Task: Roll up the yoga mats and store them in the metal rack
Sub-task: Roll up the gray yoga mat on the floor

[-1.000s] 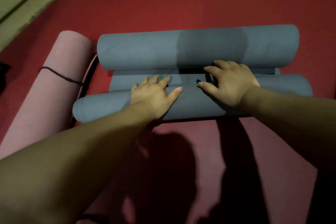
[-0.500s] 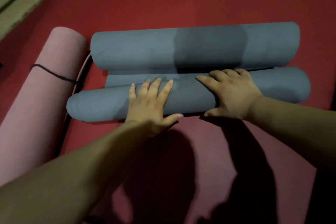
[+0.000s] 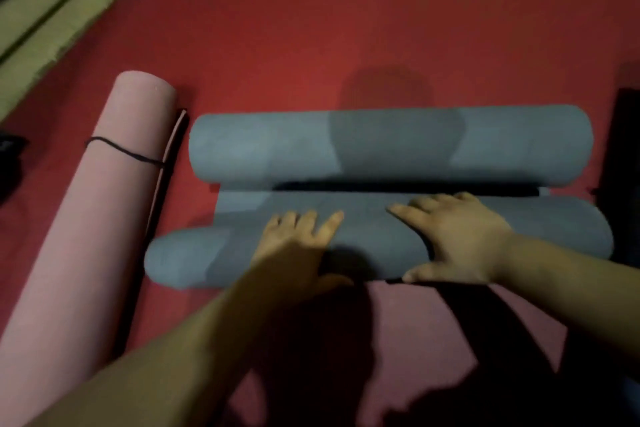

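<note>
Near roll of grey yoga mat (image 3: 571, 229) on red floor (image 3: 311, 28), just short of far roll (image 3: 259, 149). Pinned under left hand (image 3: 298, 243) and right hand (image 3: 460, 239), fingers straight and spread, grasping nothing; probably for even rolling pressure. Pink rolled mat (image 3: 97, 218) beside, cord-tied.

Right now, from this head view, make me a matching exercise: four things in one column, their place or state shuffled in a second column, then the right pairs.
Things:
1. pink mat
2. near grey roll
3. far grey roll
4. green strip

Place or state:
A. under the left hand and right hand
B. top left corner of the view
C. tied round with a black cord
D. beyond the hands, touched by neither

Pairs: 1-C, 2-A, 3-D, 4-B
</note>
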{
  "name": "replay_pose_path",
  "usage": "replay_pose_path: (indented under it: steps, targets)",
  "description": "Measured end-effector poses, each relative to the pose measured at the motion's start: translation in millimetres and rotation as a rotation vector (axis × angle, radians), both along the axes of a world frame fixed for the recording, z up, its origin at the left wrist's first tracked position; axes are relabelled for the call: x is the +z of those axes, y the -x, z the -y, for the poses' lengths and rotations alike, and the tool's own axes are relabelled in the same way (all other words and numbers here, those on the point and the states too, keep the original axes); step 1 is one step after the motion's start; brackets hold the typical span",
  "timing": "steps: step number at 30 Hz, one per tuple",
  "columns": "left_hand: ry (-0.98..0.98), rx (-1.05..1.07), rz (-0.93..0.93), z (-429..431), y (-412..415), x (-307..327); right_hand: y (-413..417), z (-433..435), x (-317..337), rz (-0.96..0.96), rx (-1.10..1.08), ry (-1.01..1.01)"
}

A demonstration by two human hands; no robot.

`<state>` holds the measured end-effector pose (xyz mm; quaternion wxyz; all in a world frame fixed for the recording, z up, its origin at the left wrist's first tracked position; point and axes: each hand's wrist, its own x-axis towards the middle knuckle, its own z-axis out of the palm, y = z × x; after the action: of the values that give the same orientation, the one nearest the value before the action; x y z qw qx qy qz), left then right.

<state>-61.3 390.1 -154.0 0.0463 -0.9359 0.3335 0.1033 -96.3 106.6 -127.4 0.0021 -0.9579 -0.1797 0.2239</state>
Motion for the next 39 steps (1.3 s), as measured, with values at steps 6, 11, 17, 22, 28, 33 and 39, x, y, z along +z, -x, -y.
replay_pose_path:
  steps: [6, 11, 17, 22, 28, 33, 39]
  targets:
    - [-0.118, 0.068, -0.289, -2.1, 91.7, 10.6, 83.5, -2.2, -0.8, -0.053, 0.038, -0.061]
    - [-0.062, 0.055, -0.32, 0.3, 68.8, 11.6, 72.7, -1.6, -11.7, 0.115, -0.006, -0.066]
    - [0.031, 0.104, -0.282, 2.2, 52.8, 12.2, 49.7, 0.0, -6.8, 0.045, -0.084, -0.078]
    - [0.073, 0.128, -0.19, 2.9, 35.9, 7.3, 30.6, 1.4, -8.3, 0.076, -0.145, -0.114]
    - [0.122, 0.13, -0.172, 1.2, 20.9, 1.3, 43.8, -13.2, -9.2, 0.047, -0.303, -0.091]
    - [0.103, 0.168, -0.215, 3.4, 9.3, 1.8, 45.3, -21.4, -9.6, 0.093, -0.389, -0.078]
    - [0.107, 0.205, -0.155, 7.7, -23.2, 7.0, 4.3, -14.8, -16.5, 0.18, -0.427, -0.144]
